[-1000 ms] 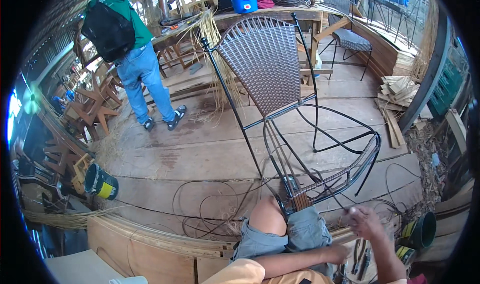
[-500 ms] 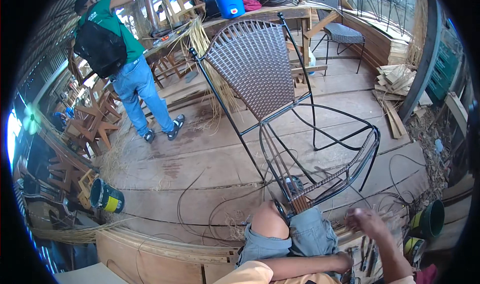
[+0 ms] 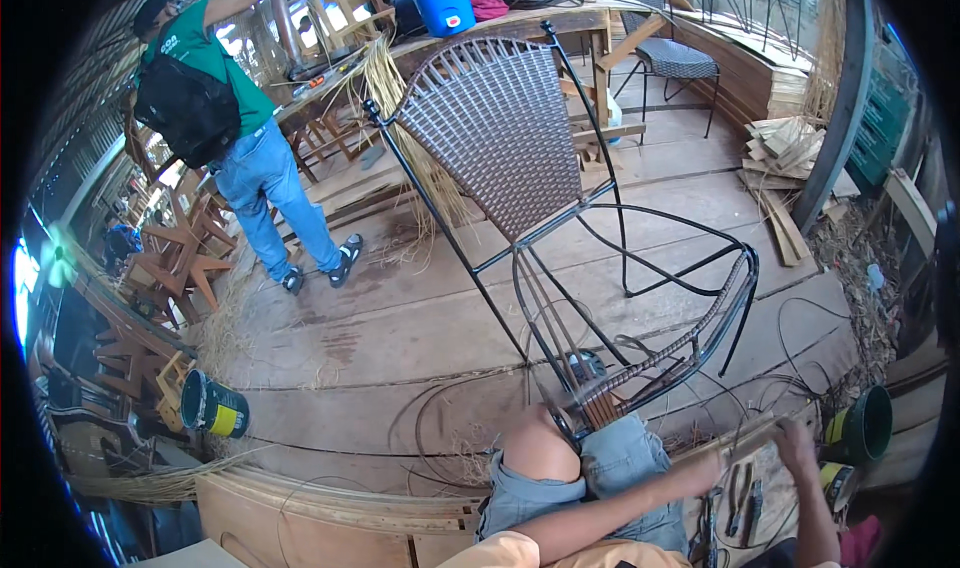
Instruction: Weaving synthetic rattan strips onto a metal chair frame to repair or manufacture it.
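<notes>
A metal-framed chair (image 3: 520, 138) with a woven brown backrest leans against my knees, its bare seat frame (image 3: 690, 353) partly wrapped with brown strand. Brown strands (image 3: 601, 408) are wound at the seat corner by my knee. My left hand (image 3: 708, 471) reaches across my lap to the right, curled and somewhat blurred near a thin dark strand (image 3: 738, 413). Further right, my right hand (image 3: 795, 443) is closed beside it. What either hand grips is too small to make out. Below the hands lie pliers (image 3: 738, 498) and other hand tools.
A person (image 3: 215, 118) with a black backpack stands at the far left by a workbench holding a blue cooler (image 3: 440, 3). Buckets (image 3: 212, 404) stand left and right. Loose strands (image 3: 430, 408) coil on the plank floor. Scrap wood (image 3: 785, 163) is piled at right.
My left hand has moved up and to the right from my lap. My right hand has shifted right, away from the chair. The whole view has tilted slightly.
</notes>
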Demonstrator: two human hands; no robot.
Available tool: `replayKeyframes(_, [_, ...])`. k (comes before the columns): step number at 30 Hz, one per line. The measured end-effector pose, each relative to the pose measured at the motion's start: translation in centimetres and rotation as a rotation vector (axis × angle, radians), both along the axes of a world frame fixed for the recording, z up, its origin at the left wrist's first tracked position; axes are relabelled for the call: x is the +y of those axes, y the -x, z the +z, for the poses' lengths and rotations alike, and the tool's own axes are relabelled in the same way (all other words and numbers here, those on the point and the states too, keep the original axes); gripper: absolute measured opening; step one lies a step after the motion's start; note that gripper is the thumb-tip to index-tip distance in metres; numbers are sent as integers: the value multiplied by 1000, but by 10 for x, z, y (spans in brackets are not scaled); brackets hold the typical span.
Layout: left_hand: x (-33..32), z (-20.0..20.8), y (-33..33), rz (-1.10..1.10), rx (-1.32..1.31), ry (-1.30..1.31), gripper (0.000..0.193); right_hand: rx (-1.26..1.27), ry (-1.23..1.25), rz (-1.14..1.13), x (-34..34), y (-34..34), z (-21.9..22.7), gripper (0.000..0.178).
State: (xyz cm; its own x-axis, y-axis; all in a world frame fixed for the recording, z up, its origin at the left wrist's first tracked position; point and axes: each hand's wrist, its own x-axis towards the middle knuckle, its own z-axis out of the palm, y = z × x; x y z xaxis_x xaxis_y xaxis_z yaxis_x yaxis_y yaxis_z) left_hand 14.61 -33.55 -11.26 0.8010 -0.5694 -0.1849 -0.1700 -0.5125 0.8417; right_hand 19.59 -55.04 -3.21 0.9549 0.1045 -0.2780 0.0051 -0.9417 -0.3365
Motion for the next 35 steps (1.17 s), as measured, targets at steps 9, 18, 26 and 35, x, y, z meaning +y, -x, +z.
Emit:
replayKeyframes(9, [22, 26, 3, 108, -115, 606, 49, 32, -55, 914, 53, -4, 14, 23])
replayKeyframes(18, [24, 12, -11, 364, -324, -183, 15, -101, -341, 113, -18, 25, -36, 25])
replayKeyframes(26, [23, 4, 5, -34, -123, 336, 42, -1, -539, 375, 100, 10, 21, 25])
replayKeyframes(35, [47, 26, -34, 551, 403, 744, 29, 97, 406, 228, -114, 47, -99, 25])
